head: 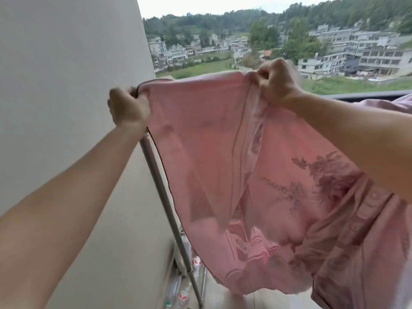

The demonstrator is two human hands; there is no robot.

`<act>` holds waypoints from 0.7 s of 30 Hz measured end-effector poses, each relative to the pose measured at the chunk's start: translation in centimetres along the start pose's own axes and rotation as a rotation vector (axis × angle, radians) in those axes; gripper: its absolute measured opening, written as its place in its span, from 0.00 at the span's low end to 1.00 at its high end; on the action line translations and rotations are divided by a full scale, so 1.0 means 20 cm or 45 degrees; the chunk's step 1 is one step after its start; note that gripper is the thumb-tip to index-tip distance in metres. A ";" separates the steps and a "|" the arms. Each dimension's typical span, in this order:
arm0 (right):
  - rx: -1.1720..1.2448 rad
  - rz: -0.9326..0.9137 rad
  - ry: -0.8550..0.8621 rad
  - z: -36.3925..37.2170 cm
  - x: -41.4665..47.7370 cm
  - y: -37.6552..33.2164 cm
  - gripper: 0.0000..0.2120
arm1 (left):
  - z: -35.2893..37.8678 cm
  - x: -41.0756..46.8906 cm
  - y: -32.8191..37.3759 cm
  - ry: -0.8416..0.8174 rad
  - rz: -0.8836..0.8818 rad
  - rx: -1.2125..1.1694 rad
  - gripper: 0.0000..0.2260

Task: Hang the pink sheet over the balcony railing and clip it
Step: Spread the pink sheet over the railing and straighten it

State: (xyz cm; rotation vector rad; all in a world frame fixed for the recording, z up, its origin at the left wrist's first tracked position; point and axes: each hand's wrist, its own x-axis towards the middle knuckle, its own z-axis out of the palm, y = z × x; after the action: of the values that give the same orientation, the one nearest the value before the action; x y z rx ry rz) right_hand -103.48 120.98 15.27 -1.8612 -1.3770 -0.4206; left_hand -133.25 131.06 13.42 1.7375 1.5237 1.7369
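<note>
The pink sheet (223,157) with a dark piped edge and a darker leaf print is spread in the air in front of me. My left hand (128,107) grips its top corner beside the wall. My right hand (277,80) pinches the top hem further right, slightly higher. The cloth sags between and below both hands, and more of it bunches at the lower right. The dark balcony railing (370,94) shows only at the right, beyond my right forearm; the sheet hides the rest of it. No clip is visible.
A pale wall (66,85) fills the left side. A metal pole (165,201) slants down beside it to the floor, where several plastic bottles (181,295) lie. Beyond the railing lie green fields, houses and wooded hills.
</note>
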 end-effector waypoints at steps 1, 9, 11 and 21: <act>0.011 0.066 0.057 -0.02 0.08 -0.01 0.14 | 0.01 0.10 0.08 0.006 0.013 -0.018 0.13; -0.133 0.544 0.140 0.06 0.40 0.15 0.16 | 0.13 0.04 -0.06 -0.197 -0.041 0.223 0.23; -0.234 0.578 -0.186 0.17 0.33 0.25 0.21 | 0.13 -0.13 -0.20 -0.192 0.092 0.406 0.22; 0.137 -0.321 -0.602 0.06 0.04 0.10 0.24 | 0.16 -0.22 -0.22 -0.267 0.537 0.483 0.16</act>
State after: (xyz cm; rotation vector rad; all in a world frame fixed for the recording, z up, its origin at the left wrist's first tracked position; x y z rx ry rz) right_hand -101.57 122.20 14.29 -1.7702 -1.9200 -0.0200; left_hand -131.53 130.98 6.59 2.4959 1.5499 1.4253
